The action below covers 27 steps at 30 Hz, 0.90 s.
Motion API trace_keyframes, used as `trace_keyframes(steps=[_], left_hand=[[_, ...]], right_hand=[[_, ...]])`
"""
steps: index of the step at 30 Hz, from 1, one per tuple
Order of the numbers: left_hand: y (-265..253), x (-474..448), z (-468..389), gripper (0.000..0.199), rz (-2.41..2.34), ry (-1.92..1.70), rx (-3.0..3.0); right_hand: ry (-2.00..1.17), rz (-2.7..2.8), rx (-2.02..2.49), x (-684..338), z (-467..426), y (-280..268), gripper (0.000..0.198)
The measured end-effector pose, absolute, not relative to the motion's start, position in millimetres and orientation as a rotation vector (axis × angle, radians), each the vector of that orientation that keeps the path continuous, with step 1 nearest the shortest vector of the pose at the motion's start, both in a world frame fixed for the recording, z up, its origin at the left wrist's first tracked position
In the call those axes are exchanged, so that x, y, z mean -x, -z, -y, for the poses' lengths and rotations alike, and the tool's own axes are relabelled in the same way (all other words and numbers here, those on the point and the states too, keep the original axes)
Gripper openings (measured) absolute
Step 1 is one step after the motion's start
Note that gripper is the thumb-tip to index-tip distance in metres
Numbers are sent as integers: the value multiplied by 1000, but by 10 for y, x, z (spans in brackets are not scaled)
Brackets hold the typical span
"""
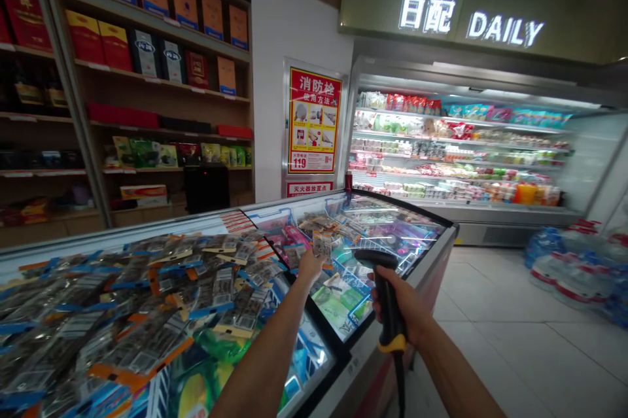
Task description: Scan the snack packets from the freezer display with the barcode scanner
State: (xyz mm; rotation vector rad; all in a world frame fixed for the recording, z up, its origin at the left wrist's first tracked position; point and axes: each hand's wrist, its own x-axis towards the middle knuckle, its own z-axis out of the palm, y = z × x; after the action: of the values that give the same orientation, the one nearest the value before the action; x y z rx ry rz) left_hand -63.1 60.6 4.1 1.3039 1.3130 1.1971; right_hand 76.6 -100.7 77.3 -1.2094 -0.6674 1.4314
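My left hand (pixel 310 266) reaches out over the glass top of the chest freezer and pinches a small clear packet (pixel 322 244) with a printed label. Wrapped round the grip of a black and yellow barcode scanner (pixel 389 303) is my right hand (pixel 406 307); the scanner's head points left, towards the packet, and its cable hangs down. A few similar packets (pixel 314 222) lie on the glass just beyond my left hand. To the left spreads a large heap of small packets (pixel 132 300) with blue and orange edges.
The chest freezer's dark frame (pixel 338 339) runs between its glass panels, with frozen goods in baskets below. Shelves of boxes (pixel 147 55) stand at the left. Behind are a lit open fridge (pixel 456 156) and a red fire hydrant poster (pixel 314 120). Bottled water packs (pixel 564 274) stand on the floor at right.
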Motion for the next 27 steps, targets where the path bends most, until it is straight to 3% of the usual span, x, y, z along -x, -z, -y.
trace_keyframes(steps=[9,27], left_hand=[[-52,762,-619,10,-889,-1248,-842],[-95,768,-666,1,-822,-1309,-695]], right_hand=[[-1447,760,1246,-499,1032,-854,24],[-1436,745,1230,-444,978,-744,22]])
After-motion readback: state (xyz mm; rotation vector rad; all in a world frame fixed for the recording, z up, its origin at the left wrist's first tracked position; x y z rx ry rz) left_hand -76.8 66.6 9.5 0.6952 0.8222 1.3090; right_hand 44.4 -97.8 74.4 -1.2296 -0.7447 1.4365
